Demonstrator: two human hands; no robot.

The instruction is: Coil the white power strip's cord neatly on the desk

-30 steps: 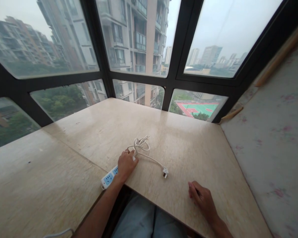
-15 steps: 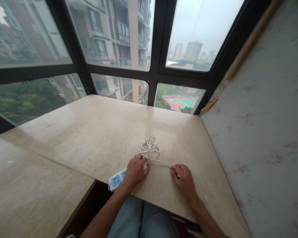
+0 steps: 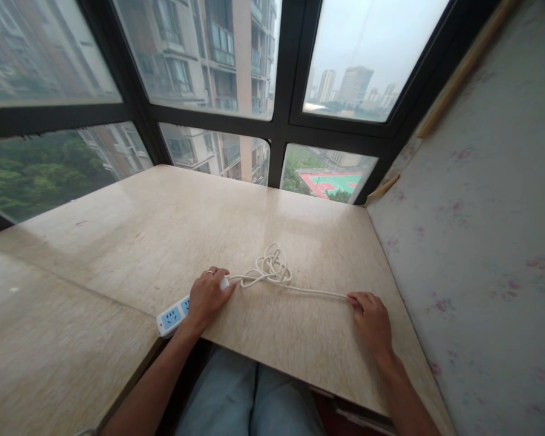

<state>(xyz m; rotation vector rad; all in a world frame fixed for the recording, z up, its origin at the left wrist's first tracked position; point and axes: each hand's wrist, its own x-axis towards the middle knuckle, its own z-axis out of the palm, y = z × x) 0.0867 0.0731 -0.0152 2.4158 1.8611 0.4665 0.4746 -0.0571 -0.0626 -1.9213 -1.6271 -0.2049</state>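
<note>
My left hand [image 3: 209, 298] is wrapped over a white power strip [image 3: 168, 320] with blue socket faces, which lies slantwise near the front edge of the counter. Its far end pokes out past my fingertips. From there a white cord [image 3: 272, 266] runs into a loose tangle on the counter, then stretches nearly straight to the right. My right hand [image 3: 371, 318] pinches the cord's other end; a plug is not visible, as my fingers and palm cover that end.
The beige stone-like counter [image 3: 131, 242] reaches back to dark-framed windows [image 3: 279, 121]. A wall with floral paper [image 3: 472, 260] bounds the right side, with peeling paper [image 3: 384, 188] at the corner. Below the front edge are my legs [image 3: 254, 393] and a dark gap.
My left hand has moved left with the power strip, and my right hand has moved right with the cord end. The cord between them is drawn out straighter on the right.
</note>
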